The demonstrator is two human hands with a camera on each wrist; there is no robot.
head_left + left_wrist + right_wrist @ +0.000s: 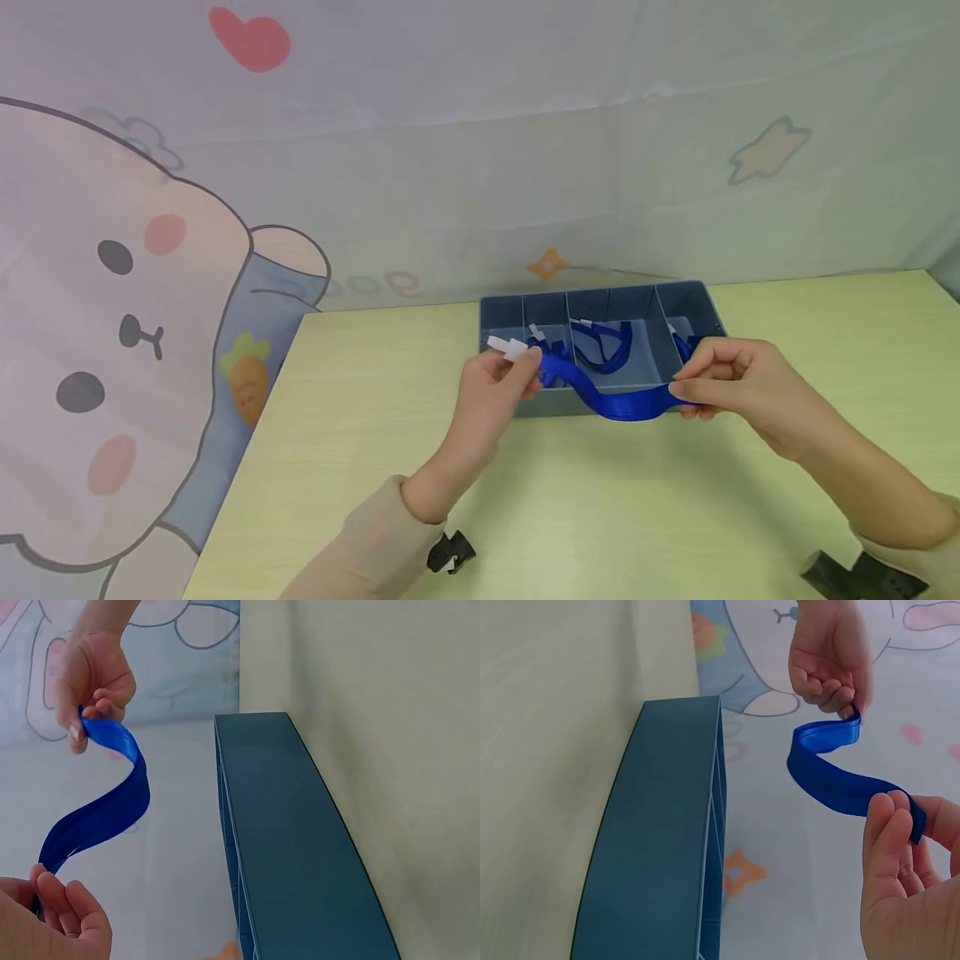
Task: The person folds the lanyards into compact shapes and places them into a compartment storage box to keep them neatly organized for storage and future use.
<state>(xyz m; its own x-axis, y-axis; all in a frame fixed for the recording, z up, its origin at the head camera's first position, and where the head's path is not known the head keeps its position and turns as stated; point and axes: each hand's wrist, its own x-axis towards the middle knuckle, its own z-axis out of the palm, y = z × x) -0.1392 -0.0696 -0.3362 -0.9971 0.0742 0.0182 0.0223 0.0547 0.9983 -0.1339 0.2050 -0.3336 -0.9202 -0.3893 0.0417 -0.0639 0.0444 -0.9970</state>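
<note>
A blue lanyard strap [626, 406] with a white plastic clip [508, 347] at one end is stretched loosely between both hands, sagging in a curve. My left hand [491, 387] pinches it between thumb and fingers just beside the clip. On the other side my right hand [738, 379] pinches the strap's far end, whose tip [917, 829] sticks out past the fingers in the right wrist view. Both hands hold the strap up in front of a grey-blue divided box [540, 406], overlapping its front wall in the head view.
Inside the box, blue straps [617, 354] with white clips lie in several compartments split by thin dividers. The box stands toward the back of a pale yellow wooden table [600, 508]. Behind it hangs a cartoon-printed cloth [480, 192].
</note>
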